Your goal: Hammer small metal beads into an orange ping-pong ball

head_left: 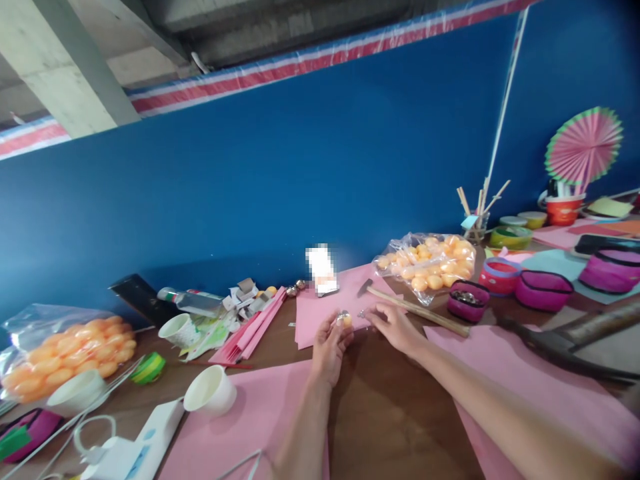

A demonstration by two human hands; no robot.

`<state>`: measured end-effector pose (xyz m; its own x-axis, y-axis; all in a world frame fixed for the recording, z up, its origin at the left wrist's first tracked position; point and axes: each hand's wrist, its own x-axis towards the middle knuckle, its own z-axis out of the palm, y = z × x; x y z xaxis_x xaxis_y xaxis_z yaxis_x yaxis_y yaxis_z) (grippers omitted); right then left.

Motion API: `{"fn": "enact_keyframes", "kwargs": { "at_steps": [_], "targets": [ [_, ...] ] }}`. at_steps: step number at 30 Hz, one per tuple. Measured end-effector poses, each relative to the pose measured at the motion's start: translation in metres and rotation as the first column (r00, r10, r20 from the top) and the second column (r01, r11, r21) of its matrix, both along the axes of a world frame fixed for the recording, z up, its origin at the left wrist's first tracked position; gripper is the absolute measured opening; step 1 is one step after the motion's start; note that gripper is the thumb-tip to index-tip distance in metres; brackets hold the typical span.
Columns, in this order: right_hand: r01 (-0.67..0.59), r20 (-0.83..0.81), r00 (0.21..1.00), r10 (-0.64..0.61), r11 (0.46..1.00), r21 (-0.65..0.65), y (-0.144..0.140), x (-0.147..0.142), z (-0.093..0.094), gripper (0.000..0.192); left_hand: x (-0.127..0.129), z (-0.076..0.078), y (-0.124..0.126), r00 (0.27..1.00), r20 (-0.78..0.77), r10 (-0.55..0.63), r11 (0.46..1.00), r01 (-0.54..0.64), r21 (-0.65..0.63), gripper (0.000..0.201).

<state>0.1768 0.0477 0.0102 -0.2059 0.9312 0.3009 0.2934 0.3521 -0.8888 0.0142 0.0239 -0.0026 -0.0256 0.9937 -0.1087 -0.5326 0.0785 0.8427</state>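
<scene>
My left hand (329,348) is closed on a small orange ball (345,319), partly covered with shiny metal. Just to its right, my right hand (397,328) pinches a tiny shiny metal piece (362,314), too small to name; a short gap separates it from the ball. Beyond the hands, a hammer (415,309) with a wooden handle lies partly on a pink sheet (307,319). A small purple pouch (469,307) holding small metal pieces stands right of the hammer. Two metallic-looking balls (295,289) rest at the back, left of a blurred-out white rectangle (323,270).
Bags of orange balls (435,263) lie right and left. White cups (210,392) and a power strip (159,430) with cables occupy the left. A larger hammer (560,350) appears at right. Folded pink paper (260,330) lies left of the hands. A blue partition (250,180) borders the back.
</scene>
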Motion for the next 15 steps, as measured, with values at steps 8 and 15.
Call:
{"fn": "enact_keyframes", "kwargs": {
  "at_steps": [8, 15],
  "targets": [
    [-0.016, -0.081, 0.997, 0.018, 0.999, 0.031, -0.0091, -0.0079, 0.0028, 0.021, 0.0041, 0.0053, -0.0036, 0.995, -0.084, -0.045, 0.999, 0.046, 0.019, 0.041],
    [-0.073, -0.212, 0.976, 0.047, 0.991, -0.116, -0.0074, -0.0081, -0.0007, 0.030, 0.0035, 0.0028, -0.0016, 0.997, -0.079, -0.024, 1.000, 0.025, 0.017, 0.041]
  ]
}}
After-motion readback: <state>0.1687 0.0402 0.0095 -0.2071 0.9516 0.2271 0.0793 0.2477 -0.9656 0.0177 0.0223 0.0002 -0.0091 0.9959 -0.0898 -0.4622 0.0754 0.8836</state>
